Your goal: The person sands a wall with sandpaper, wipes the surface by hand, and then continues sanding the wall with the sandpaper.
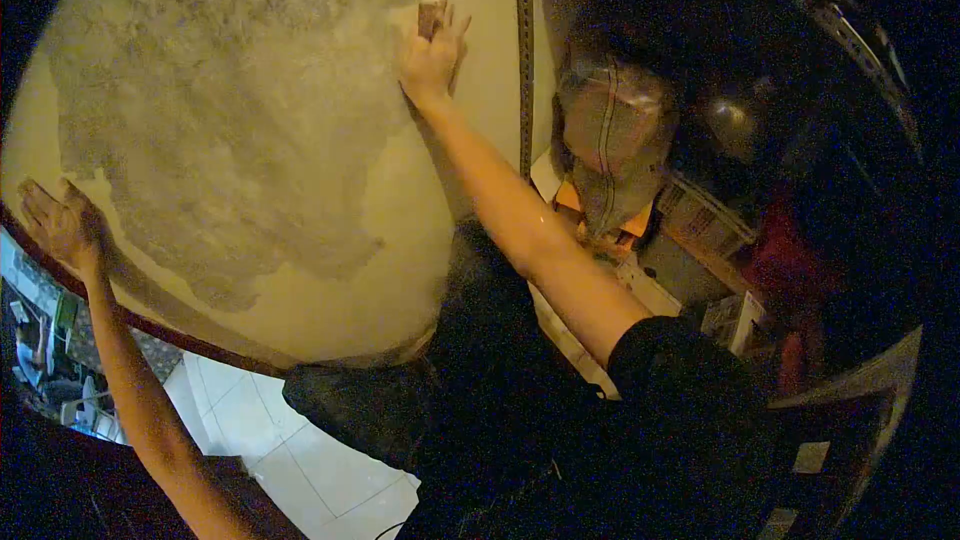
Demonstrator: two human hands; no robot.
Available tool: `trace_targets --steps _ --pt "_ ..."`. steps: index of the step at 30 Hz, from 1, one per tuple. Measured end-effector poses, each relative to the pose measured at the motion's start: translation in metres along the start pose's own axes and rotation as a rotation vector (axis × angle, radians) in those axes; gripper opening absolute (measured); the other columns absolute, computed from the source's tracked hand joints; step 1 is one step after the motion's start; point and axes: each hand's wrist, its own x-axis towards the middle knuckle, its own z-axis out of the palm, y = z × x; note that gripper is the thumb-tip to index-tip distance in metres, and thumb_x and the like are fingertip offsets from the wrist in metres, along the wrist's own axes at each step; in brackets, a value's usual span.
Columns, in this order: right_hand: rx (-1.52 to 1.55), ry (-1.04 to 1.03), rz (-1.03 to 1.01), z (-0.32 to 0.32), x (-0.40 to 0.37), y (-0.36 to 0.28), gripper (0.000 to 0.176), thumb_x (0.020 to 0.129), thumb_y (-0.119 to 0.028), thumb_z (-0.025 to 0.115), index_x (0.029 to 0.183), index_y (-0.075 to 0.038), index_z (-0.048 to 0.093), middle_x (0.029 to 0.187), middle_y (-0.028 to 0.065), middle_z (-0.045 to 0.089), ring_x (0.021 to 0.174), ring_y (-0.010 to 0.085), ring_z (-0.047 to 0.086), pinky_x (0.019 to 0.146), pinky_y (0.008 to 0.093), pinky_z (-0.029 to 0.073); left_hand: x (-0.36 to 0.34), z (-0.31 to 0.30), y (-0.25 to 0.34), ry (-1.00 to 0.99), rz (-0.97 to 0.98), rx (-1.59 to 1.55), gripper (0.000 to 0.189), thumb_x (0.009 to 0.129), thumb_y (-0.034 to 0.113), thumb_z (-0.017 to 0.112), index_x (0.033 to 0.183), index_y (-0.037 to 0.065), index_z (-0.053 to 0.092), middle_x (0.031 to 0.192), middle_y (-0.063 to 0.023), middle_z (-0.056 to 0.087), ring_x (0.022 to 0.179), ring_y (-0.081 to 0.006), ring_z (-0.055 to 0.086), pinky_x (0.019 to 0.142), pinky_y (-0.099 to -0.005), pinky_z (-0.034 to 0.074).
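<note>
My right hand (430, 65) is pressed to a cream wall-like surface (410, 240), with a small flat brown piece (428, 20) held under or between its fingers. I cannot make out what kind of thing the piece is. A large, rough grey patch (240, 130) covers much of the surface, and my right hand is at its right edge. Over at the far left, my left hand (65, 225) lies with fingers spread against the surface, close to its dark red edge (150, 325). Nothing shows in that hand.
A dark strip with holes (524, 60) runs along the surface's right side. Beyond it are a clear plastic bag (612, 130), a slatted crate (705, 220) and a red thing (790, 250) in shadow. White floor tiles (300, 450) show below. Another person (32, 350) is at the far left.
</note>
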Motion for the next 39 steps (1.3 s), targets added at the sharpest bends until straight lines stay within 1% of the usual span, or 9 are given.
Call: trace_targets --steps 5,11,14,17,19,21,26,30,39 --pt "-0.104 -0.143 -0.156 -0.006 -0.048 0.007 0.058 0.092 -0.026 0.05 0.141 0.001 0.034 0.152 0.0268 0.022 0.14 0.0474 0.018 0.114 0.0553 0.02 -0.016 -0.002 0.018 0.345 -0.179 -0.568 0.06 0.097 0.041 0.039 0.142 0.001 0.038 0.147 -0.0164 0.039 0.133 -0.0354 0.038 0.112 -0.0415 0.027" --pt "0.129 0.096 -0.013 0.021 -0.02 -0.009 0.034 0.092 -0.012 0.048 0.109 0.016 0.057 0.137 0.0352 0.039 0.131 0.0492 0.034 0.113 0.0493 0.023 -0.025 0.007 -0.007 0.426 -0.147 -0.585 0.059 0.097 0.04 0.041 0.143 0.003 0.038 0.148 -0.0153 0.038 0.134 -0.0355 0.037 0.111 -0.0421 0.027" --pt "-0.49 -0.023 -0.095 0.049 -0.002 0.007 0.038 0.097 -0.015 0.042 0.128 0.006 0.05 0.148 0.031 0.026 0.138 0.04 0.028 0.115 0.0458 0.023 -0.03 0.018 -0.002 0.406 -0.08 -0.538 0.058 0.098 0.038 0.041 0.138 -0.005 0.041 0.144 -0.02 0.042 0.136 -0.0341 0.033 0.114 -0.042 0.024" --pt "0.348 -0.554 0.592 -0.031 0.025 -0.033 0.031 0.091 -0.01 0.046 0.111 0.011 0.059 0.129 0.0367 0.046 0.122 0.0513 0.041 0.11 0.0516 0.026 -0.04 0.071 -0.008 0.253 -0.07 -0.372 0.058 0.097 0.038 0.043 0.137 -0.004 0.043 0.143 -0.0199 0.043 0.134 -0.0343 0.036 0.113 -0.0419 0.026" --pt "-0.138 -0.108 -0.006 0.015 -0.029 0.008 0.055 0.092 -0.012 0.044 0.145 -0.002 0.03 0.153 0.0188 0.026 0.143 0.0298 0.024 0.116 0.0374 0.022 -0.04 0.089 -0.011 0.171 -0.078 -0.262 0.058 0.097 0.039 0.044 0.136 -0.004 0.044 0.142 -0.0198 0.044 0.133 -0.0345 0.038 0.112 -0.0418 0.027" --pt "-0.405 -0.15 -0.176 -0.003 -0.085 -0.004 0.048 0.094 -0.011 0.044 0.139 0.005 0.038 0.15 0.0237 0.028 0.14 0.0388 0.025 0.116 0.0462 0.019 -0.027 -0.007 0.002 -0.031 -0.029 -0.019 0.056 0.097 0.037 0.045 0.135 -0.004 0.045 0.141 -0.0205 0.045 0.132 -0.0357 0.039 0.112 -0.0422 0.028" --pt "0.343 -0.075 0.097 -0.023 -0.107 -0.038 0.049 0.094 -0.006 0.041 0.14 0.008 0.034 0.154 0.021 0.02 0.144 0.0382 0.015 0.118 0.0443 0.01 -0.023 -0.012 -0.014 0.076 -0.048 -0.137 0.053 0.097 0.034 0.045 0.134 -0.004 0.046 0.142 -0.0217 0.043 0.132 -0.0385 0.038 0.112 -0.0442 0.027" --pt "0.074 -0.04 0.004 0.002 -0.057 -0.042 0.047 0.095 -0.01 0.042 0.137 0.01 0.039 0.151 0.0255 0.024 0.142 0.0404 0.017 0.118 0.045 0.013 -0.029 -0.007 -0.025 0.413 -0.121 -0.591 0.054 0.097 0.033 0.044 0.137 -0.003 0.043 0.145 -0.0213 0.04 0.133 -0.0379 0.037 0.113 -0.0454 0.025" --pt "0.226 -0.158 0.142 0.04 0.033 0.024 0.039 0.098 -0.025 0.04 0.097 0.006 0.063 0.127 0.0338 0.049 0.125 0.0466 0.039 0.113 0.0483 0.022 -0.011 0.001 0.005 0.262 -0.143 -0.402 0.057 0.096 0.033 0.045 0.139 -0.004 0.039 0.145 -0.0205 0.04 0.132 -0.0366 0.039 0.114 -0.0432 0.025"
